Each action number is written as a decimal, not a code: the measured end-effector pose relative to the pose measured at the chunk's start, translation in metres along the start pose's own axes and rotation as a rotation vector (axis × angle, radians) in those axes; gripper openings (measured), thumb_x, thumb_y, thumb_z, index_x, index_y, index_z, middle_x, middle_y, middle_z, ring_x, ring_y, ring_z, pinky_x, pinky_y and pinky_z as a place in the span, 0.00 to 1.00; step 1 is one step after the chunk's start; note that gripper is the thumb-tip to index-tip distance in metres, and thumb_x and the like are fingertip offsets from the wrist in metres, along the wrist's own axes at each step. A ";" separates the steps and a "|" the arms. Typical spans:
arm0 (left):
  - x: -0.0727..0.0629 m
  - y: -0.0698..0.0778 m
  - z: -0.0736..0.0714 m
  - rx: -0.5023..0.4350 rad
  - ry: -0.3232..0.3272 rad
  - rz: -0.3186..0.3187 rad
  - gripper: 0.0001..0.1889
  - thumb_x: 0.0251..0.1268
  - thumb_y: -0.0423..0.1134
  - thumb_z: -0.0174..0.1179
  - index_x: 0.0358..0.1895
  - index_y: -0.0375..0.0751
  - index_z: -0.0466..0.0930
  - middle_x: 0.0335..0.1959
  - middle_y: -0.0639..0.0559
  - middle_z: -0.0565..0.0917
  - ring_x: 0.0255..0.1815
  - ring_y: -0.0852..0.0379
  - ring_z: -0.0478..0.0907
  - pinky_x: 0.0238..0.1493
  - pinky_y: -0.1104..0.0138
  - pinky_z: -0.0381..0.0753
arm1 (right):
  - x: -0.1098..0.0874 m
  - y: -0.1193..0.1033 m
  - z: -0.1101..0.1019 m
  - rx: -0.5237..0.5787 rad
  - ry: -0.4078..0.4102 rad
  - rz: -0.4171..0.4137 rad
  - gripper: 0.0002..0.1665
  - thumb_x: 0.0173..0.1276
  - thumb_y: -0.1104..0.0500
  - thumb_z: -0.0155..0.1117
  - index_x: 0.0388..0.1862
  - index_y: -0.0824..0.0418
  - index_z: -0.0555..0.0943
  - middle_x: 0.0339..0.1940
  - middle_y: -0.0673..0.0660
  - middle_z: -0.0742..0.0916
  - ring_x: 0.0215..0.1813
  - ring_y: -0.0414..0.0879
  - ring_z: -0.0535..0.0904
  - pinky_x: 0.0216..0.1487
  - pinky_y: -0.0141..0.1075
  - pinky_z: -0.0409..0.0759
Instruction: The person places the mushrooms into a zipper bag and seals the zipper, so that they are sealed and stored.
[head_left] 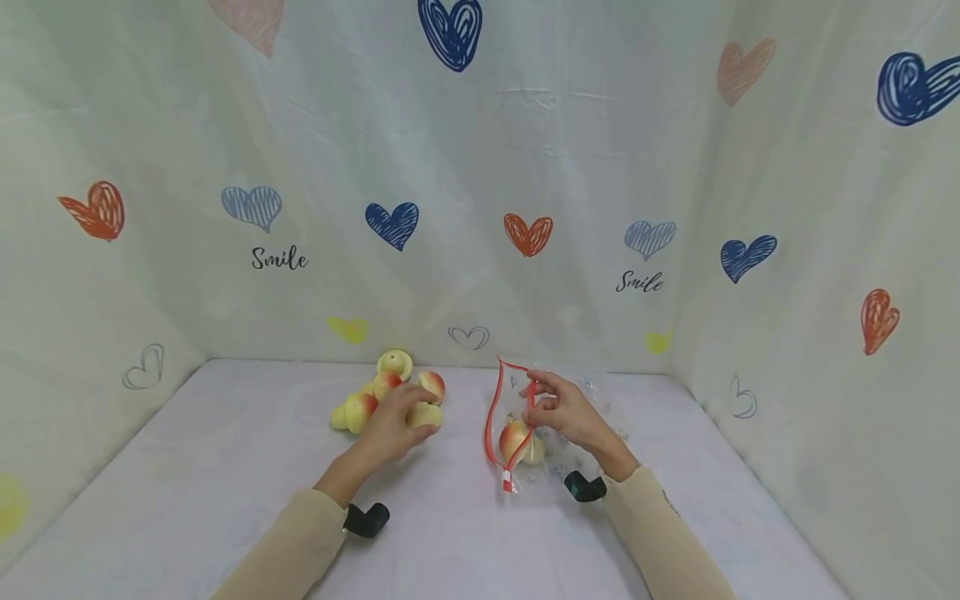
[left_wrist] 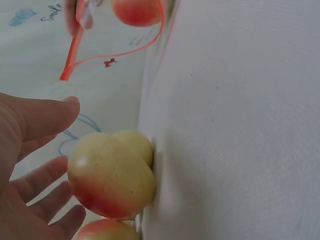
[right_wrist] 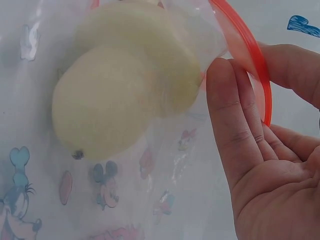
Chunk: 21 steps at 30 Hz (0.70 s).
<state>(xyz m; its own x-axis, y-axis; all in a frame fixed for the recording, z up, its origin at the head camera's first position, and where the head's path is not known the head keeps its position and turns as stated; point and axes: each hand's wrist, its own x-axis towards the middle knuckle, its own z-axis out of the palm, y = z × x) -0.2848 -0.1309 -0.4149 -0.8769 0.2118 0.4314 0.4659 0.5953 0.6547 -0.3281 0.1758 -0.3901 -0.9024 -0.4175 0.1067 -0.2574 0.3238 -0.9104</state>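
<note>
My left hand [head_left: 392,423] is spread beside a pear-shaped yellow fruit [head_left: 425,415] with a red blush. In the left wrist view the thumb stands apart from this fruit [left_wrist: 112,172], and the fingertips reach its side. Several similar yellow-and-red fruits [head_left: 361,412] lie in a group behind and left of that hand. My right hand [head_left: 572,412] pinches the red-edged mouth of a clear zip bag [right_wrist: 135,200] printed with cartoon figures. The mouth gapes toward the left. Inside the bag lie yellow-and-red fruits [head_left: 514,440], seen pale through the plastic in the right wrist view.
A white-covered table [head_left: 450,533] spreads under both hands. Behind it hangs a pale curtain [head_left: 577,300] with printed hearts. One more red-and-yellow fruit [head_left: 432,385] rests just beyond the left fingers. A black wrist device [head_left: 367,521] sits at each sleeve.
</note>
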 end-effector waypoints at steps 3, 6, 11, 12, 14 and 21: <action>0.000 -0.002 -0.001 0.004 -0.001 -0.023 0.20 0.48 0.30 0.72 0.48 0.37 0.80 0.50 0.46 0.78 0.57 0.46 0.70 0.62 0.52 0.67 | 0.000 0.001 0.000 0.007 -0.006 -0.012 0.40 0.61 0.66 0.67 0.71 0.60 0.62 0.57 0.67 0.76 0.33 0.47 0.80 0.39 0.40 0.82; -0.001 -0.005 -0.001 0.011 -0.006 -0.040 0.21 0.47 0.29 0.72 0.49 0.37 0.80 0.51 0.46 0.77 0.57 0.46 0.70 0.62 0.52 0.67 | 0.001 0.002 0.000 0.018 -0.009 -0.008 0.41 0.60 0.64 0.68 0.71 0.60 0.62 0.57 0.69 0.76 0.32 0.47 0.79 0.39 0.38 0.82; -0.001 -0.009 0.000 0.025 -0.006 -0.047 0.26 0.47 0.29 0.71 0.54 0.36 0.78 0.54 0.43 0.77 0.60 0.44 0.69 0.64 0.51 0.65 | 0.000 0.003 0.000 0.033 -0.021 -0.013 0.42 0.61 0.64 0.68 0.71 0.60 0.61 0.58 0.69 0.75 0.32 0.46 0.79 0.38 0.35 0.81; -0.002 -0.009 0.000 0.024 -0.004 -0.046 0.27 0.47 0.29 0.71 0.55 0.35 0.77 0.55 0.43 0.77 0.61 0.44 0.69 0.65 0.51 0.65 | 0.000 0.004 0.000 0.035 -0.024 -0.016 0.42 0.61 0.64 0.68 0.71 0.61 0.61 0.58 0.69 0.75 0.32 0.46 0.79 0.38 0.34 0.81; -0.002 -0.010 -0.001 0.016 -0.004 -0.045 0.28 0.46 0.28 0.71 0.56 0.34 0.76 0.56 0.42 0.76 0.62 0.43 0.68 0.66 0.51 0.64 | 0.000 0.003 0.000 0.031 -0.026 -0.019 0.42 0.61 0.64 0.68 0.72 0.61 0.60 0.57 0.67 0.76 0.32 0.46 0.79 0.37 0.33 0.81; -0.004 -0.011 -0.002 0.011 0.008 -0.064 0.25 0.46 0.27 0.70 0.52 0.33 0.77 0.51 0.42 0.76 0.57 0.44 0.70 0.62 0.51 0.67 | -0.007 -0.014 0.000 0.039 -0.032 -0.010 0.41 0.61 0.68 0.65 0.72 0.66 0.59 0.54 0.63 0.78 0.32 0.46 0.79 0.38 0.34 0.81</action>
<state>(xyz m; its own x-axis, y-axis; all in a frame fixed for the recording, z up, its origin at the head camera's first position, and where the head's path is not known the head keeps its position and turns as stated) -0.2864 -0.1398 -0.4226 -0.9039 0.1666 0.3939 0.4073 0.6160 0.6743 -0.3183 0.1738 -0.3778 -0.8881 -0.4478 0.1034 -0.2520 0.2864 -0.9244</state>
